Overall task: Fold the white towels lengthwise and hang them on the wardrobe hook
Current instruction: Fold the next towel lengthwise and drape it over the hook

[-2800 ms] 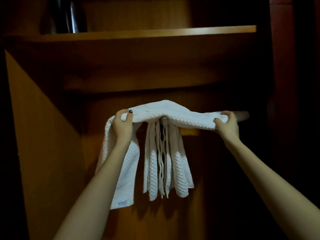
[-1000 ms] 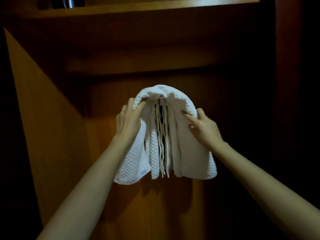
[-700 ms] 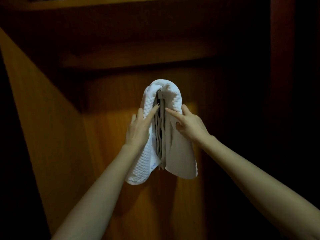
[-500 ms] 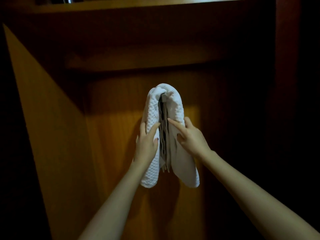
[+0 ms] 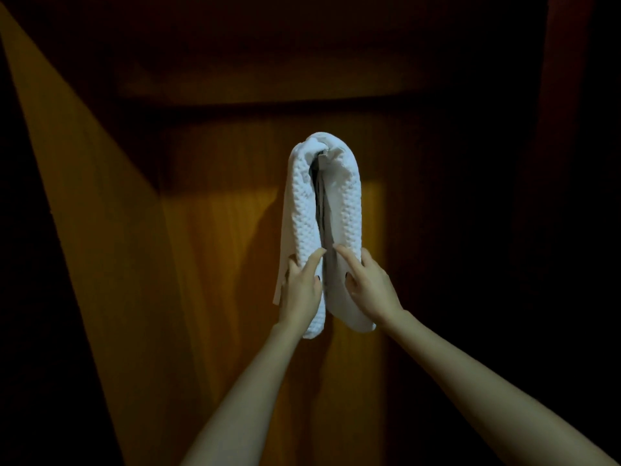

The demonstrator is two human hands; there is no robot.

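One white towel bundle hung at the centre of the frame, inside a wooden wardrobe, in front of its orange-brown back panel. The outer towel was of waffle-weave cloth, with a raised grid of small pockets. It was draped over a support at its top in an inverted U, and its two halves hung side by side. Thin edges of further layers showed in the dark gap between the halves; their number could not be counted. A small pale fitting showed at the top of the gap; its kind could not be told.

Two hands worked on the lower part of the bundle. The left hand lay against the left half, fingers nearly straight and pressing the cloth. The right hand lay likewise against the right half, its forefinger extended toward the gap. Neither hand was clenched.

A smooth slanted side panel filled the left of the frame.
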